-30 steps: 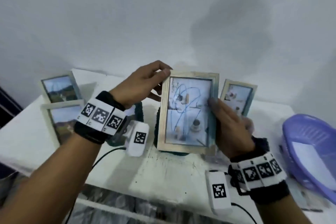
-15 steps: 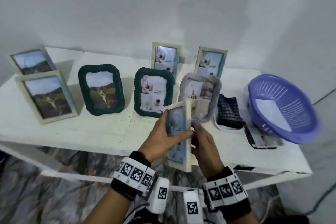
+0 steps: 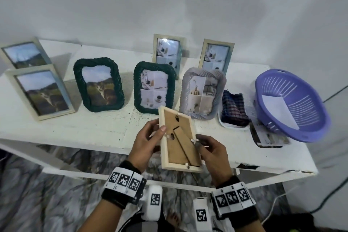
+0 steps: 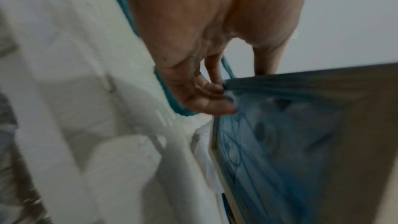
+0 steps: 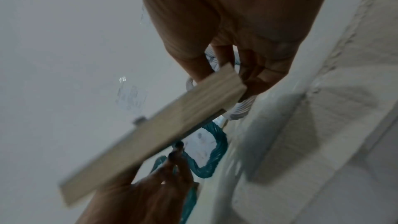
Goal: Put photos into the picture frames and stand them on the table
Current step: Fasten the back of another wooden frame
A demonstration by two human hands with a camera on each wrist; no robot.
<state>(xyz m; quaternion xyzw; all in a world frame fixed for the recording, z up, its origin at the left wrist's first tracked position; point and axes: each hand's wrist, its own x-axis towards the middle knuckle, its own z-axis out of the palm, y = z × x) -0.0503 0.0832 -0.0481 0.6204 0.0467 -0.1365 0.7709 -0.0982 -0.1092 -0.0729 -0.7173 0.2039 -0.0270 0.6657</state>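
Head view first: we see both hands holding a pale wooden frame (image 3: 178, 141) above the near edge of the white desk (image 3: 75, 130), its brown back turned up toward us with the stand leg lying flat against it. Our left hand (image 3: 146, 147) grips the frame's left edge, thumb on the back; our right hand (image 3: 212, 152) pinches the right edge. On the desk behind stand two pale frames (image 3: 41, 92) at the far left, two dark green woven frames (image 3: 98, 84), a grey woven frame (image 3: 202, 93) and two small pale frames (image 3: 167, 51) at the far side, all with photos in them. To the right lie a checked cloth (image 3: 234, 109), a purple basket (image 3: 290, 101) with a white sheet in it, and loose photos (image 3: 269, 137) beside the basket.

Left wrist view: blurred; fingers (image 4: 206, 98) curl onto the frame's front, where bluish glass (image 4: 269, 142) shows.

Right wrist view: fingers (image 5: 254, 74) clasp the frame's corner, its pale side (image 5: 161, 130) running diagonally; the left hand (image 5: 150, 190) holds it lower down.
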